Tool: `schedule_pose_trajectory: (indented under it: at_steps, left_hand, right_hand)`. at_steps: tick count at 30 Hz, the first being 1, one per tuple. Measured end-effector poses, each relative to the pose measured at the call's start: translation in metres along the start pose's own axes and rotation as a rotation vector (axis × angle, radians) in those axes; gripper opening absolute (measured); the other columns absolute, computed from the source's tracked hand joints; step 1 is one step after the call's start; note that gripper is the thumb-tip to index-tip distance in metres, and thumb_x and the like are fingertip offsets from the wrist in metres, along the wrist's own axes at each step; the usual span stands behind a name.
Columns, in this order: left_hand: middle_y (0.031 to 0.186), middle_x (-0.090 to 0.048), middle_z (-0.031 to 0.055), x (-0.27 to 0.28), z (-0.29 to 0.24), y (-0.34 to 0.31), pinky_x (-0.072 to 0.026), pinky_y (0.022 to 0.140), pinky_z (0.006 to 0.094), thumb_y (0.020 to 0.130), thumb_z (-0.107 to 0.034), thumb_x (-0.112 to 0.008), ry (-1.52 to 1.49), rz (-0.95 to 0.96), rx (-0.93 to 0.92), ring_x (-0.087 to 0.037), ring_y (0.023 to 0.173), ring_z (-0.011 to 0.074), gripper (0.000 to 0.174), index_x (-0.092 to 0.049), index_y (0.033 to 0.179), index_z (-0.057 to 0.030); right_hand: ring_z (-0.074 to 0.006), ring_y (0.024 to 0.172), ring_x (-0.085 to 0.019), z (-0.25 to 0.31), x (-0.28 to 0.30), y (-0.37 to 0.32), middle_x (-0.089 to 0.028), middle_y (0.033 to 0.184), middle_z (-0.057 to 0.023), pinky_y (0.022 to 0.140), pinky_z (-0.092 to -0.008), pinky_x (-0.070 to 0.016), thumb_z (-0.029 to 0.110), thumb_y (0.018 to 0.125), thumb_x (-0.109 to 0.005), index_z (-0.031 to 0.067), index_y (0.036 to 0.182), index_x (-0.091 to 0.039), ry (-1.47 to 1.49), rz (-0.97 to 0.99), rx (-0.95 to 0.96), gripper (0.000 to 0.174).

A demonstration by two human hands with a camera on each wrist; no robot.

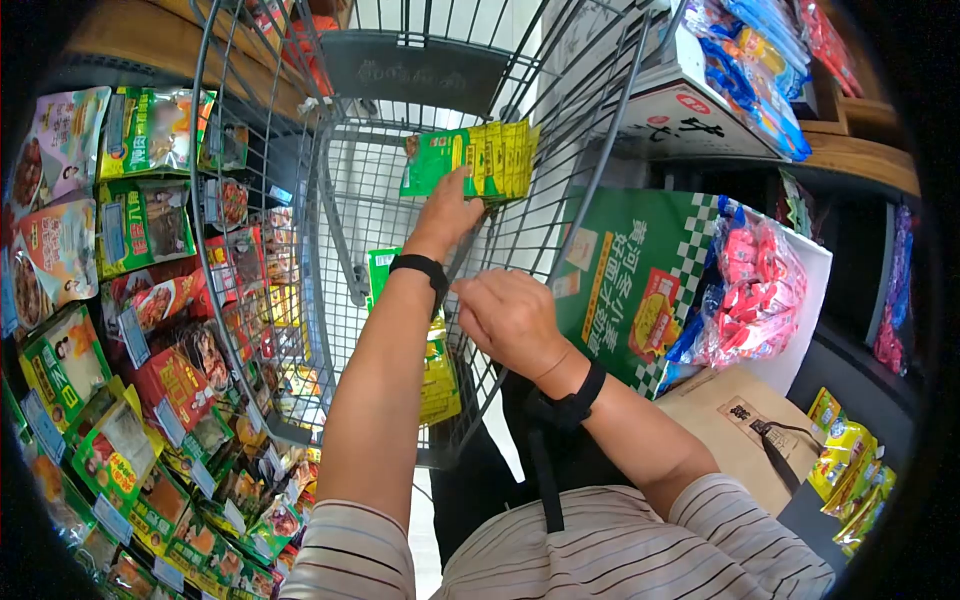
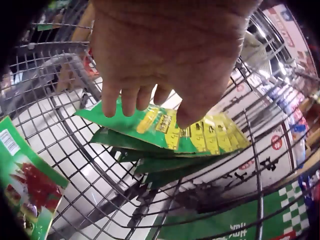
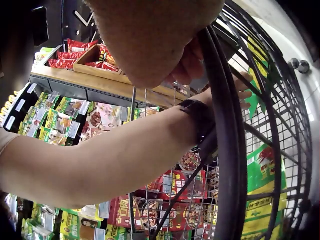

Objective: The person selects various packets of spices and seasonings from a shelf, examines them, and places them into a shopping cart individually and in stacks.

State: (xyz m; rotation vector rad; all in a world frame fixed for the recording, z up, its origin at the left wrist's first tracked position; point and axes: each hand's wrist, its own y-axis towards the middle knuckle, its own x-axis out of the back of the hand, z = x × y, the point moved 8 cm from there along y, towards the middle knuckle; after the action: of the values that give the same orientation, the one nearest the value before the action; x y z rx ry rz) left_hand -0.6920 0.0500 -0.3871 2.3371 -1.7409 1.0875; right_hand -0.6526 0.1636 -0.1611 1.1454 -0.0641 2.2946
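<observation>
Inside the wire shopping cart (image 1: 332, 215), my left hand (image 1: 447, 212) reaches over a fanned stack of green and yellow food packets (image 1: 505, 160). In the left wrist view its fingers (image 2: 128, 102) extend down over the top packet (image 2: 145, 125), the thumb apart from them. More green and yellow packets (image 1: 438, 385) lie nearer my body in the cart, partly hidden by my left forearm. My right hand (image 1: 515, 320) is at the cart's near right side, fingers loosely curled beside the dark rim (image 3: 225, 125), with no item visible in it.
Shelves of packaged food (image 1: 150, 400) line the left side. To the right stand a green box (image 1: 640, 270), a bag of red-wrapped items (image 1: 750, 290), a brown paper bag (image 1: 735, 420) and yellow packets (image 1: 850, 470). A white carton (image 1: 690, 110) sits beyond the cart's right side.
</observation>
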Motion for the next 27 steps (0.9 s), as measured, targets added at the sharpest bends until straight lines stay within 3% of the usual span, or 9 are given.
schedule_pose_trajectory:
  at_steps: [4, 7, 10, 11, 14, 18, 22, 23, 27]
  left_hand:
    - [0.135, -0.055, 0.0276, 0.031, 0.048, -0.01, -0.0415, 0.107, 0.0416, 0.086, -0.028, -0.063, -0.003, -0.119, 0.087, -0.052, 0.128, 0.0393, 0.06, -0.051, 0.136, 0.0017]
    - [0.125, -0.061, 0.0265, 0.06, 0.099, -0.028, -0.0456, 0.101, 0.0433, 0.084, -0.029, -0.066, 0.057, -0.103, 0.138, -0.058, 0.118, 0.0406, 0.057, -0.055, 0.131, 0.0022]
    - [0.122, -0.063, 0.0263, 0.066, 0.14, -0.047, -0.0471, 0.099, 0.0434, 0.084, -0.028, -0.067, 0.104, -0.001, 0.222, -0.06, 0.115, 0.0404, 0.055, -0.055, 0.129, 0.0023]
    - [0.126, -0.061, 0.0271, 0.07, 0.158, -0.061, -0.0472, 0.1, 0.0422, 0.084, -0.025, -0.069, 0.248, 0.129, 0.338, -0.06, 0.117, 0.0388, 0.056, -0.054, 0.131, 0.0033]
    - [0.125, -0.061, 0.0273, 0.064, 0.178, -0.089, -0.0449, 0.104, 0.0447, 0.082, -0.029, -0.074, 0.208, 0.148, 0.363, -0.057, 0.12, 0.0404, 0.061, -0.056, 0.132, 0.0012]
    - [0.141, -0.051, 0.0199, 0.04, 0.17, -0.096, -0.0446, 0.105, 0.0457, 0.082, -0.026, -0.073, 0.39, 0.131, 0.141, -0.049, 0.131, 0.0346, 0.068, -0.048, 0.142, -0.0059]
    - [0.149, -0.044, 0.0155, 0.021, 0.15, -0.095, -0.036, 0.112, 0.0494, 0.084, -0.029, -0.069, 0.51, 0.122, 0.106, -0.041, 0.138, 0.0327, 0.066, -0.046, 0.144, -0.0126]
    - [0.152, -0.04, 0.0146, 0.016, 0.151, -0.093, -0.0302, 0.115, 0.052, 0.085, -0.03, -0.068, 0.463, 0.212, 0.147, -0.034, 0.143, 0.0311, 0.067, -0.044, 0.146, -0.0132]
    - [0.152, -0.042, 0.0126, 0.0, 0.152, -0.099, -0.0338, 0.111, 0.0519, 0.088, -0.038, -0.065, 0.617, 0.232, 0.099, -0.035, 0.143, 0.0298, 0.065, -0.046, 0.144, -0.0142]
  right_hand:
    - [-0.0266, 0.068, -0.06, -0.002, -0.004, -0.003, -0.056, 0.073, -0.0066, 0.059, -0.0381, -0.0476, 0.009, 0.074, -0.069, 0.0082, 0.091, -0.061, -0.02, 0.001, 0.028, 0.019]
    - [-0.0297, 0.066, -0.061, 0.0, 0.0, -0.002, -0.058, 0.072, -0.0089, 0.059, -0.0398, -0.0483, 0.003, 0.073, -0.069, 0.0072, 0.091, -0.065, 0.002, -0.009, -0.001, 0.018]
    - [-0.0299, 0.066, -0.061, 0.0, -0.001, -0.001, -0.059, 0.072, -0.009, 0.059, -0.0403, -0.0485, 0.005, 0.075, -0.068, 0.0081, 0.091, -0.066, 0.006, -0.035, 0.01, 0.016]
    - [-0.03, 0.065, -0.061, 0.001, -0.001, -0.001, -0.059, 0.072, -0.009, 0.059, -0.0403, -0.0486, 0.005, 0.075, -0.068, 0.008, 0.091, -0.066, 0.003, -0.032, 0.012, 0.016]
    - [-0.0286, 0.065, -0.06, 0.001, -0.003, -0.002, -0.057, 0.072, -0.0074, 0.059, -0.0395, -0.048, 0.007, 0.075, -0.069, 0.0088, 0.089, -0.062, -0.034, -0.018, 0.025, 0.016]
    - [-0.0277, 0.064, -0.059, 0.002, -0.007, -0.002, -0.054, 0.071, -0.0068, 0.059, -0.0392, -0.0471, 0.009, 0.075, -0.069, 0.0094, 0.087, -0.059, -0.078, -0.012, 0.028, 0.016]
    - [-0.0298, 0.069, -0.063, 0.002, -0.009, -0.002, -0.063, 0.076, -0.0092, 0.061, -0.0402, -0.0502, 0.005, 0.076, -0.068, 0.008, 0.092, -0.066, -0.092, 0.05, -0.015, 0.016]
    - [-0.029, 0.067, -0.062, 0.003, -0.01, -0.003, -0.059, 0.074, -0.0084, 0.06, -0.0398, -0.049, 0.007, 0.076, -0.068, 0.0084, 0.09, -0.063, -0.091, 0.028, 0.004, 0.015]
    - [-0.0276, 0.064, -0.059, 0.003, -0.011, -0.004, -0.053, 0.071, -0.007, 0.057, -0.0393, -0.0466, 0.01, 0.077, -0.069, 0.0091, 0.086, -0.059, -0.098, -0.016, 0.048, 0.014]
